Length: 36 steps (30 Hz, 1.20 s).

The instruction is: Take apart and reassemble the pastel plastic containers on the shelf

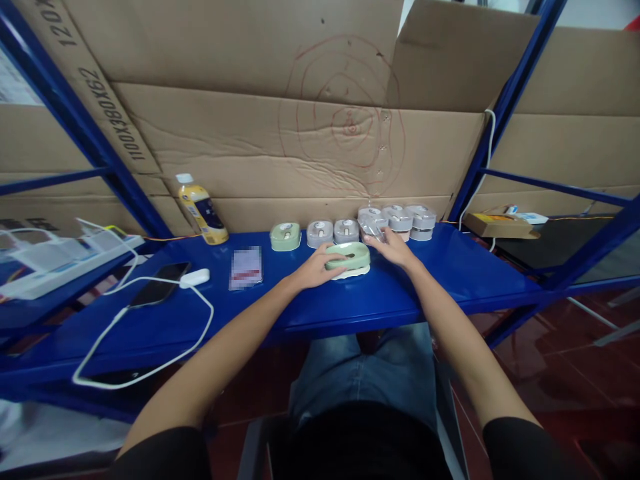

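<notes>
My left hand (319, 266) is closed around the near-left side of a pale green, rounded container (357, 259) with a dark slot in its middle. Under that container a white piece (357, 272) rests on the blue table. Farther back, the fingers of my right hand (395, 249) are closed on a clear plastic lid (376, 232), held in front of the stacked containers. A lidded green container (285, 237) stands to the left. Beside it are two grey containers (320, 234) with clear lids. Stacked clear-lidded containers (421, 222) stand at the right end of the row.
A yellow drink bottle (203, 210) stands at the back left. A flat packet (246, 268), a phone (163, 283) and a looping white cable (213, 317) lie on the blue table (465, 277). Cardboard (240, 133) backs the table; an open small box (500, 225) sits far right.
</notes>
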Tool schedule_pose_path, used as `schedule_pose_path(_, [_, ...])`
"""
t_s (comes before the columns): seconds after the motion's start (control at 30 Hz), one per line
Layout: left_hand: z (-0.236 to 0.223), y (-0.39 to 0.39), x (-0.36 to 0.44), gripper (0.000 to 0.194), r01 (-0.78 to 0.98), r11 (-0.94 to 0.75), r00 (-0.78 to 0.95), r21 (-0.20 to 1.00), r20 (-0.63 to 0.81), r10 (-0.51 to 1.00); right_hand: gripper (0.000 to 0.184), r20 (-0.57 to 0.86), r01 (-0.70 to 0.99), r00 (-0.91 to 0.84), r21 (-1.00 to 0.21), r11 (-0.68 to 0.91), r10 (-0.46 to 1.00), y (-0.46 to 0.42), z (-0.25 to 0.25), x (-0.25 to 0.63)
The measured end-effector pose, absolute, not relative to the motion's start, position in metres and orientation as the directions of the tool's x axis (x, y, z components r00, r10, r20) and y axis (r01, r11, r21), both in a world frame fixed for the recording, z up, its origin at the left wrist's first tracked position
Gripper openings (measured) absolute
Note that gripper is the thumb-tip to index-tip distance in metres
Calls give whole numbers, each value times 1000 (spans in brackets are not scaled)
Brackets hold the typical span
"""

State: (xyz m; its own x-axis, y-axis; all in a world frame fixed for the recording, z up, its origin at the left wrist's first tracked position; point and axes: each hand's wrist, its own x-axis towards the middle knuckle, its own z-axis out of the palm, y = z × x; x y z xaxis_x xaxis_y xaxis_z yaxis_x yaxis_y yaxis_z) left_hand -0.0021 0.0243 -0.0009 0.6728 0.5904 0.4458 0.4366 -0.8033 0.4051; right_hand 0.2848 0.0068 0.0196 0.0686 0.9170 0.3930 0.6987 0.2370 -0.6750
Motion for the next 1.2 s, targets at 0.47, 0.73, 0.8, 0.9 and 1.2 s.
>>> schedule_pose_path(0.47, [6, 34, -12, 49, 446, -742, 494, 501, 553, 671, 87, 430, 601, 121, -749, 279, 895, 5, 24, 282])
schedule_pose_path(0.73, [-1, 22, 3, 98, 413, -734, 556, 539, 490, 672, 99, 497, 548, -322, -596, 587, 806, -3, 22, 270])
schedule_pose_path(0.8, [-4, 26, 4, 112, 401, -706, 532, 584, 478, 699, 99, 493, 555, -390, -548, 626, 778, -2, 22, 268])
schedule_pose_path(0.9, [-9, 30, 6, 119, 365, -692, 534, 622, 469, 703, 98, 489, 566, -463, -479, 671, 740, 0, 21, 265])
schedule_pose_path(1.2, [-9, 30, 10, 123, 286, -666, 559, 688, 445, 700, 88, 460, 521, -542, -472, 711, 703, 4, 19, 262])
